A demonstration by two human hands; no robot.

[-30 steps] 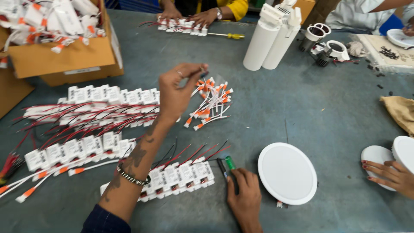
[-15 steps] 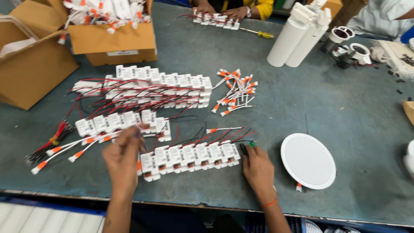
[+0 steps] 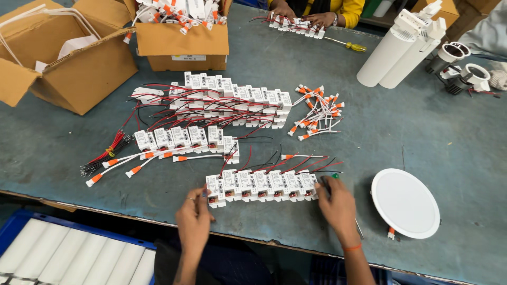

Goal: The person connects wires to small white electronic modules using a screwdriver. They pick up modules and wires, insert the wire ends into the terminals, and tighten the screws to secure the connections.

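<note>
Two bare hands bracket a row of small white driver modules (image 3: 262, 186) lying side by side near the front edge of a grey-green counter (image 3: 438, 132). At the row's left end, the left hand (image 3: 193, 220) has its fingertips against the end module, fingers loosely curled, gripping nothing. At the right end, the right hand (image 3: 338, 205) presses against the last module, its fingers closed around a green-handled tool (image 3: 335, 177) that peeks out above the knuckles. Red and black wires run back from the row. Behind it lie two more rows of modules (image 3: 186, 139) and a loose heap of orange-tipped leads (image 3: 317, 112). A round white lamp panel (image 3: 405, 203) sits just right of the right hand. Two cardboard boxes (image 3: 79, 68) stand at the far left, and white tube housings (image 3: 397, 50) rest at the far right. Across the counter, another person's hands (image 3: 302, 17) work on a further row.
</note>
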